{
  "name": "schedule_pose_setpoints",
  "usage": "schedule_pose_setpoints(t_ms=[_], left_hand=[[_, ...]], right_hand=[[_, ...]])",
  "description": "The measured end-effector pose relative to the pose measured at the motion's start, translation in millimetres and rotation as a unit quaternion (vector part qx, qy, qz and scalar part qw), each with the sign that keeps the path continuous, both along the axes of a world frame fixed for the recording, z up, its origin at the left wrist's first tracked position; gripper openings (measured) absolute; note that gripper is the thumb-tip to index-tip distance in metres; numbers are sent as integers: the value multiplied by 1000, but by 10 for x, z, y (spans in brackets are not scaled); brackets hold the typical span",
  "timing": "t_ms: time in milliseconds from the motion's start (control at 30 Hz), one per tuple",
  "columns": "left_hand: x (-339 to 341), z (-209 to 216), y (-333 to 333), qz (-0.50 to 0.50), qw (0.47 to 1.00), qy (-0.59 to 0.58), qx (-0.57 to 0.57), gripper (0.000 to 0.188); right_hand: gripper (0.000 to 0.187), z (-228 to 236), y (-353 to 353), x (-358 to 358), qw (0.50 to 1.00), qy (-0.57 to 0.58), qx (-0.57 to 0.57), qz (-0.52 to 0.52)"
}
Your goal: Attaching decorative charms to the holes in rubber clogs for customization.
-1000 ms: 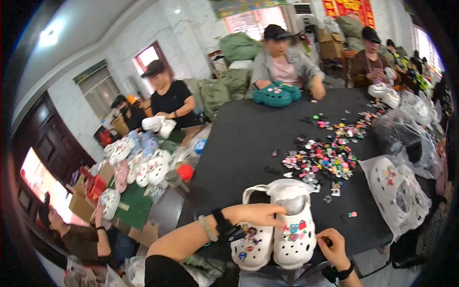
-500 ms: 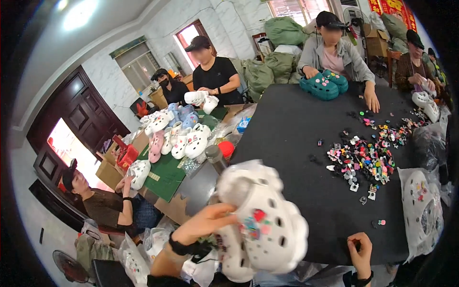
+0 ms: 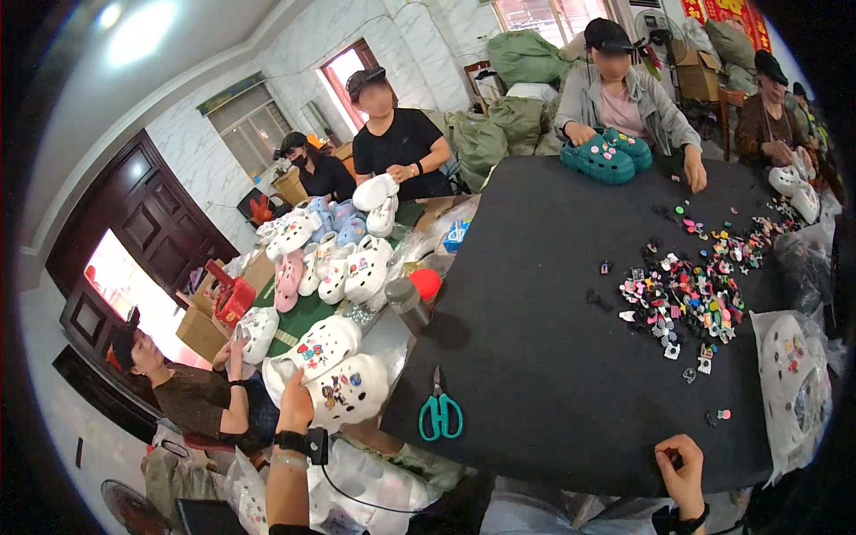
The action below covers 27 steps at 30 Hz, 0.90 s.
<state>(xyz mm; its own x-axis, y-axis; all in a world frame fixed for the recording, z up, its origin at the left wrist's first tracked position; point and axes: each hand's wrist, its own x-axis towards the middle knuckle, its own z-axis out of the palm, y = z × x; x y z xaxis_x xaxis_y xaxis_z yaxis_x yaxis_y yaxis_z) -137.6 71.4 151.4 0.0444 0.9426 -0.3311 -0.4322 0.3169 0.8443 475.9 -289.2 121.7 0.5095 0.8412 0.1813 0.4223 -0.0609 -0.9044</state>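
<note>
Workshop, pretty clearly: black worktop (image 3: 526, 294) with loose charms (image 3: 687, 299) at 3 o'clock, scissors (image 3: 440, 419) at 6, clogs (image 3: 364, 267) heaped at 9, stuffed sacks (image 3: 526, 58) at 1, several people (image 3: 399, 134) seated around handling clogs.

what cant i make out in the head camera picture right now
All in the head view:
Left hand: some fingers, hidden by the white clogs it holds.
Right hand: its palm, hidden by curled fingers.
Small charms: many too small and overlapping to tell apart.
White bagged clog at right: details, veiled by plastic.
Left forearm: cut off by the lower edge.
</note>
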Motion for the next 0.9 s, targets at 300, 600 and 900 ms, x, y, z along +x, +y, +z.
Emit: schedule_pose_setpoints(t_ms=[300,600,900], left_hand=[[-325,-669,1061,138,986,-95,16,51],[-194,-829,929,180,978,105,3,51],[731,-79,53,70,954,265,124,43]], right_hand=[[8,-69,20,6,1000,16,-12,-4],[8,-52,66,-32,999,-26,-14,-22],[9,-22,1,-12,999,-34,11,-16]])
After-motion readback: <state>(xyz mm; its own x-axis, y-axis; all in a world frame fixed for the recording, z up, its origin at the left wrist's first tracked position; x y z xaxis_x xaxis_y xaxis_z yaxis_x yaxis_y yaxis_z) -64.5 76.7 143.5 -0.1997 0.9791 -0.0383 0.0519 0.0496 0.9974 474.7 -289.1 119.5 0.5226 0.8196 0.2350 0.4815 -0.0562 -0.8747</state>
